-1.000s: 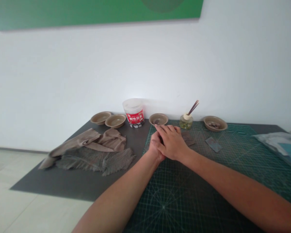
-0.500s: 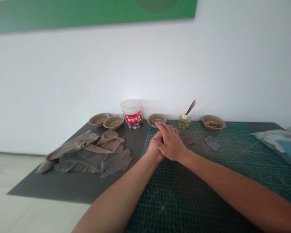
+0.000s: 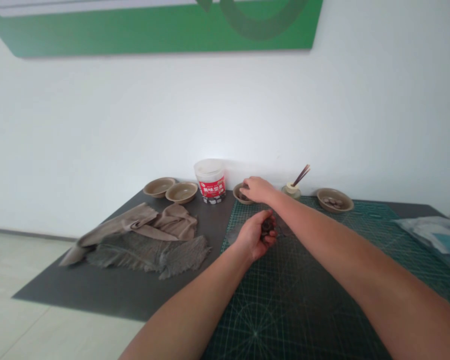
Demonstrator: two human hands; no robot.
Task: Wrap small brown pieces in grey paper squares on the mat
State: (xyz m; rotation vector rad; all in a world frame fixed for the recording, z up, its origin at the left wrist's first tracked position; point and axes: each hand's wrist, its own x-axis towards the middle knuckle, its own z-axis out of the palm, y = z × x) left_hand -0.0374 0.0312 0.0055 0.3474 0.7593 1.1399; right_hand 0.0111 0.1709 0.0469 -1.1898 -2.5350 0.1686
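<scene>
My left hand (image 3: pixel 255 236) is palm up over the cutting mat, fingers curled around small dark brown pieces (image 3: pixel 267 226); their kind is unclear. Farther back, my right hand (image 3: pixel 259 190) reaches down into a small brown bowl (image 3: pixel 236 196) by the wall. Its fingertips are pressed together among dark pieces inside, and what they pinch is too small to make out. The right forearm passes in front of the reed diffuser (image 3: pixel 291 189). Another brown bowl (image 3: pixel 332 209), to the right, holds several round brown pieces.
A white tub with a red label (image 3: pixel 212 187) stands left of the right hand. Two more brown bowls (image 3: pixel 182 194) sit beyond it. Crumpled brown and grey cloths (image 3: pixel 146 250) lie at left. A clear plastic bag (image 3: pixel 431 232) rests on the green cutting mat (image 3: pixel 255 310) at right.
My hands were together, the right lying over the left. Now they are apart: the right has moved back into the bowl, and the left has turned up, showing the dark pieces in it.
</scene>
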